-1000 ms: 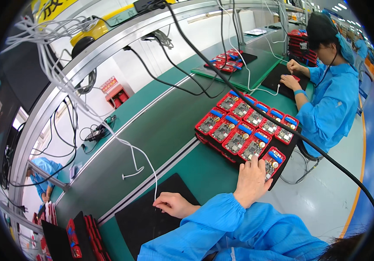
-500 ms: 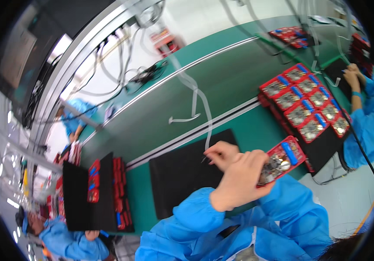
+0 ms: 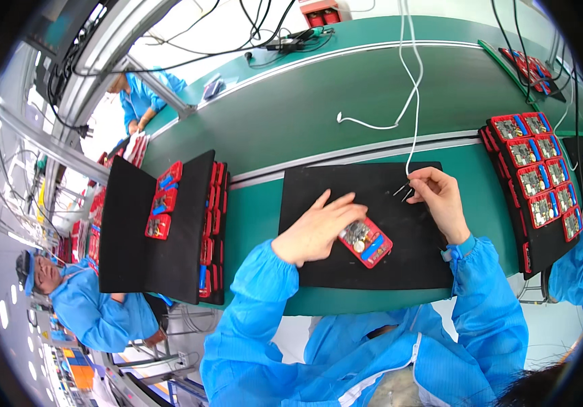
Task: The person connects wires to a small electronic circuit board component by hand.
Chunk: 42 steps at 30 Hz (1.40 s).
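Black mat (image 3: 410,237) under red case (image 3: 367,243); floor (image 3: 542,325) seems pale.

Taking the mat (image 3: 413,254) as the clock centre, the case (image 3: 367,243) lies on it near the middle, with the left hand (image 3: 315,234) over its edge at 10 o'clock and the right hand (image 3: 440,200) at 2 o'clock; to this hand the cable (image 3: 415,122) hangs from 12 o'clock. On the same table (image 3: 254,234), the group of cases (image 3: 530,181) is between 2 and 3 o'clock, the stack of boards (image 3: 129,237) at 9 o'clock
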Motion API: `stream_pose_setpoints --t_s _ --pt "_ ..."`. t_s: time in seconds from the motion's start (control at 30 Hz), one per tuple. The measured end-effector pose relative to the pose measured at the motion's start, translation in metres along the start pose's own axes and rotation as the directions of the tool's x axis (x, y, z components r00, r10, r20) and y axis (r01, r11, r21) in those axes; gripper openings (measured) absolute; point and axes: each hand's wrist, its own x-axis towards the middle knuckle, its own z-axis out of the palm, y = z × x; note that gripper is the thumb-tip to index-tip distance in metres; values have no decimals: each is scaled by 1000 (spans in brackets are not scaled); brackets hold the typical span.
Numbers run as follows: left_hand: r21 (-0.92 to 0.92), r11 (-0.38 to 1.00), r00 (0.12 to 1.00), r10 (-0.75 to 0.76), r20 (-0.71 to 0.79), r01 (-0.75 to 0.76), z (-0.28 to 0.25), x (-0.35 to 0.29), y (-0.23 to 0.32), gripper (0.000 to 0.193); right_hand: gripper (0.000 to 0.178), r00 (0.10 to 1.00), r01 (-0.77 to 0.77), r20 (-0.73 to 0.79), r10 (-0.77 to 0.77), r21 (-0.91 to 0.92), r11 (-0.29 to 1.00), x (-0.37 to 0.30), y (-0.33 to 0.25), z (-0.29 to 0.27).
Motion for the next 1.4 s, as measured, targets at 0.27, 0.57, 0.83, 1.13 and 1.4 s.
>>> stream_pose_setpoints --t_s 0.27,0.57,0.83,1.13,1.4 --pt "-546 833 893 -177 -415 -89 -1 21 5 26 11 938 198 336 -83 -325 925 -8 -41 50" --pt "-751 657 828 -459 -321 73 8 16 10 20 14 835 487 487 -257 -436 757 8 -37 70" --pt "-800 587 801 -534 -271 120 16 7 5 15 19 876 402 442 -194 -445 800 5 -22 74" --pt "-873 483 764 -539 -356 -65 47 3 -3 9 13 885 418 371 -280 -374 827 0 6 67" --pt "-810 581 674 -628 -388 75 45 0 8 16 11 895 396 357 -267 -362 844 1 16 66"
